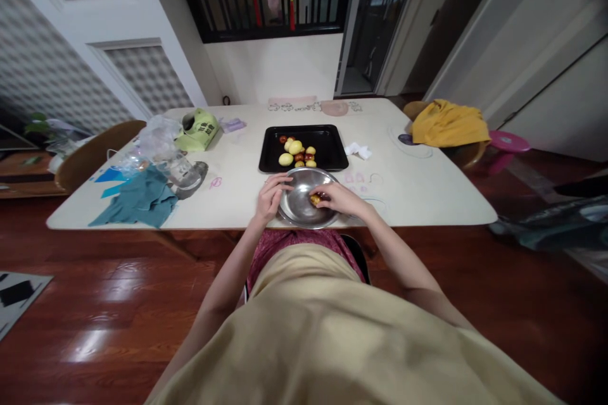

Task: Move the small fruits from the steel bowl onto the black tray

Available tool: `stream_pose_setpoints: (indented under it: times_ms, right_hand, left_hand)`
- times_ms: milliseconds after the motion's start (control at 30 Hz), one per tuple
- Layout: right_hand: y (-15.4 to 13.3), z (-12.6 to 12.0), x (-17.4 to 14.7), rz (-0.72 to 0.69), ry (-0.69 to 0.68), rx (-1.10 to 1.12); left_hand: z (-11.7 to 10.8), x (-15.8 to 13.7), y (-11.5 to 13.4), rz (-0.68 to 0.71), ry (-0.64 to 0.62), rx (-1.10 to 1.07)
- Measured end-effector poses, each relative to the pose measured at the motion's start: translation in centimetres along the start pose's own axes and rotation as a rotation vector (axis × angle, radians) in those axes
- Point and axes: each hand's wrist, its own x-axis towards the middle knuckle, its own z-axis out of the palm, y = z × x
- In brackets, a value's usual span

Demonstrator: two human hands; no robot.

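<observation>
A shiny metal bowl (300, 207) stands at the front edge of the table. My left hand (272, 195) is at the bowl's left rim, its fingers stretched out over the inside. My right hand (339, 197) reaches in over the right rim, fingers closed on a small yellow-brown fruit (315, 201) low in the bowl. Just behind the bowl lies a black baking tray (327, 142). Several round fruits sit in it: larger pale yellow ones (295, 147) and smaller reddish-brown ones (299, 157).
Crumpled white tissue (358, 150) lies right of the tray. On the left are a teal cloth (142, 199), clear plastic bags (164, 136) and a light green bag (199, 130). Yellow cloth (449, 123) hangs over a chair at the right, near a pink stool (509, 140).
</observation>
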Motion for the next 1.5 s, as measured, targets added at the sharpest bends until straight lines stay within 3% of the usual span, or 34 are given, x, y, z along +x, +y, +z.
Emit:
stream_pose_setpoints:
  times_ms: [167, 367, 533, 1200, 1500]
  right_hand:
    - [-0.4, 0.1, 0.3, 0.058, 0.013, -0.033]
    - [-0.6, 0.4, 0.9, 0.068, 0.138, -0.151]
    - [-1.1, 0.2, 1.1, 0.055, 0.113, -0.217]
    - [-0.5, 0.1, 0.5, 0.052, 0.196, -0.168]
    - [-0.6, 0.0, -2.4, -0.177, 0.394, 0.087]
  left_hand:
    - [0.0, 0.0, 0.0, -0.01, -0.012, -0.003]
    - [0.0, 0.1, 0.1, 0.001, -0.025, -0.018]
    - [0.0, 0.1, 0.0, -0.023, -0.045, -0.006]
    - [-0.1, 0.0, 0.2, -0.044, -0.096, 0.02]
    - [0.0, 0.1, 0.3, -0.041, -0.055, -0.005]
